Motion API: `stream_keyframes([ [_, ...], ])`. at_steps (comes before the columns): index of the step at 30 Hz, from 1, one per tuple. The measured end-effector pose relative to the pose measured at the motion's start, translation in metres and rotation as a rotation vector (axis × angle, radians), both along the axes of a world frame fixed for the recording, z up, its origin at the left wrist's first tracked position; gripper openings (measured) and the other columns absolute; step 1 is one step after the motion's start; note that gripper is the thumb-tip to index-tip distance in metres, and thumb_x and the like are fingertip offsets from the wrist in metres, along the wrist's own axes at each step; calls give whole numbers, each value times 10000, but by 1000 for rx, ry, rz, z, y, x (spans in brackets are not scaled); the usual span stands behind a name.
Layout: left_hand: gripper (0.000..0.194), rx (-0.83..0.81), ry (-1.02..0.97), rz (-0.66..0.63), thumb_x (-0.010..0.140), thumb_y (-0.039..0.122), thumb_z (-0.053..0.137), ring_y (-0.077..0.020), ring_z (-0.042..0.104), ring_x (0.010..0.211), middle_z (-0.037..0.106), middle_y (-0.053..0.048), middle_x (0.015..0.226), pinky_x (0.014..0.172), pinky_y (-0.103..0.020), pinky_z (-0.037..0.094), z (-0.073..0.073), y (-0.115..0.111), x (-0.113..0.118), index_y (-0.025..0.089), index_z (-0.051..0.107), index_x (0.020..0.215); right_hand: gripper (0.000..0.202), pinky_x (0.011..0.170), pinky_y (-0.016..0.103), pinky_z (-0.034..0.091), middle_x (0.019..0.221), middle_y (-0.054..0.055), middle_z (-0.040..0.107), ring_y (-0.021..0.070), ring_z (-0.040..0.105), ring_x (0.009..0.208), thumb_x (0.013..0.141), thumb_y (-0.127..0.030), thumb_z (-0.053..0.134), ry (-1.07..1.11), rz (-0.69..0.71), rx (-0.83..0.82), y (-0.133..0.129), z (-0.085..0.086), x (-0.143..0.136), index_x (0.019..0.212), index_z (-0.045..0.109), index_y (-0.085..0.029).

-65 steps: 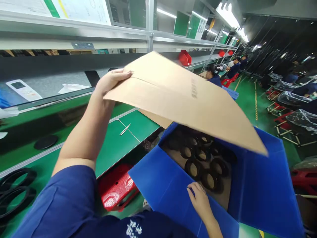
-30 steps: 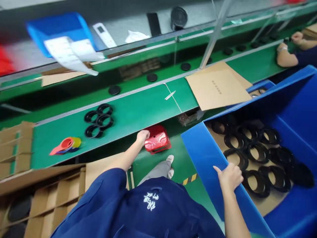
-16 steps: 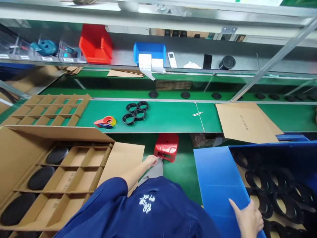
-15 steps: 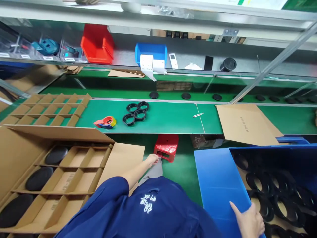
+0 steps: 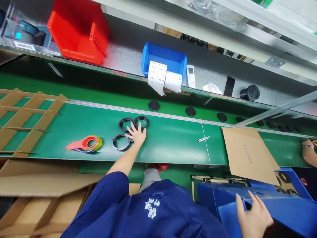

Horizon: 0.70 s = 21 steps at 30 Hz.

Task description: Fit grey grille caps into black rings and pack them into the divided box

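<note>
My left hand (image 5: 137,135) is over a cluster of black rings (image 5: 114,142) on the green bench, fingers spread. It covers part of the cluster, and whether the fingertips touch the rings I cannot tell. To the right, my right hand (image 5: 256,216) is at the blue plastic box (image 5: 287,210), thumb and fingers apart and nothing held in them. The inside of that box is mostly out of sight from here.
An orange tape dispenser (image 5: 85,143) lies left of the rings. Cardboard dividers (image 5: 27,127) and an open carton (image 5: 47,180) are at the left. A pen (image 5: 203,139) and a cardboard sheet (image 5: 249,155) lie rightward. Another person's arm (image 5: 309,153) shows at the right edge.
My left hand has moved up from beside the red stool to the black rings, its fingers now spread. My right hand remains by the blue box. The view has shifted and tilted.
</note>
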<state>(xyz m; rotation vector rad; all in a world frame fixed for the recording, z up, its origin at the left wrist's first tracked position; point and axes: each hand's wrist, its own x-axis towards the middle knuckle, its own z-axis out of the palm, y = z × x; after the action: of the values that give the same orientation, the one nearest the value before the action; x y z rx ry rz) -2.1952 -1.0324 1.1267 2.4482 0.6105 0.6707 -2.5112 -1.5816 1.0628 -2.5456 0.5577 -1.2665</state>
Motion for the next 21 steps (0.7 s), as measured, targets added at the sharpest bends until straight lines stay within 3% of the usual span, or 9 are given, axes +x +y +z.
stream_keyframes([
  [3, 585, 39, 146, 37, 1022, 565, 436, -495, 21, 1586, 135, -131, 1750, 1138, -846, 22, 2, 13, 37, 342, 486, 1560, 502, 1020, 642, 518, 1195, 218, 680, 431, 651, 1164, 908, -597, 580, 5, 257, -34, 52, 67, 114, 1239, 701, -240],
  [5, 569, 75, 172, 3, 1029, 571, 421, -484, 72, 1587, 157, -152, 1742, 1134, -848, 29, -3, 6, 51, 355, 500, 1549, 450, 1037, 606, 517, 1200, 193, 684, 396, 646, 1171, 927, -597, 540, 69, 417, 39, 95, 96, 191, 1154, 715, -250],
  [7, 554, 136, 160, -80, 1030, 556, 442, -458, 112, 1590, 171, -156, 1738, 1144, -837, 39, -10, -13, 56, 376, 488, 1552, 475, 1087, 616, 472, 1217, 187, 682, 387, 608, 1223, 912, -594, 512, 195, 590, 156, 144, 114, 267, 1111, 719, -216],
  [9, 549, 188, 153, -200, 1023, 534, 482, -439, 145, 1590, 200, -149, 1732, 1162, -819, 55, -17, -36, 52, 390, 480, 1553, 433, 1126, 583, 447, 1223, 177, 688, 360, 596, 1242, 881, -515, 547, 369, 761, 232, 199, 122, 337, 1092, 731, -185],
  [11, 548, 227, 144, -332, 1010, 516, 528, -435, 176, 1586, 218, -143, 1727, 1173, -808, 80, -25, -60, 44, 406, 485, 1545, 293, 1097, 475, 497, 1146, 112, 731, 286, 654, 1152, 855, -392, 610, 497, 861, 261, 253, 126, 403, 1041, 745, -211],
  [15, 549, 260, 92, -560, 994, 537, 554, -432, 208, 1580, 246, -124, 1719, 1188, -790, 133, -42, -92, 25, 425, 502, 1528, 180, 1002, 343, 545, 1082, 59, 758, 206, 710, 1029, 911, -259, 598, 694, 877, 359, 341, 127, 514, 1017, 739, -223],
  [18, 559, 280, 50, -645, 991, 566, 542, -423, 228, 1577, 277, -106, 1710, 1200, -782, 148, -50, -98, 11, 428, 495, 1531, 232, 1057, 421, 502, 1125, 141, 736, 283, 664, 1171, 983, -298, 535, 730, 791, 406, 378, 130, 577, 1016, 727, -173],
  [21, 561, 310, 66, -614, 1000, 529, 544, -408, 256, 1572, 310, -108, 1697, 1211, -763, 179, -54, -92, -7, 420, 477, 1547, 310, 1053, 515, 469, 1118, 240, 702, 377, 612, 1217, 998, -375, 556, 731, 806, 469, 402, 133, 623, 1012, 703, -102],
])
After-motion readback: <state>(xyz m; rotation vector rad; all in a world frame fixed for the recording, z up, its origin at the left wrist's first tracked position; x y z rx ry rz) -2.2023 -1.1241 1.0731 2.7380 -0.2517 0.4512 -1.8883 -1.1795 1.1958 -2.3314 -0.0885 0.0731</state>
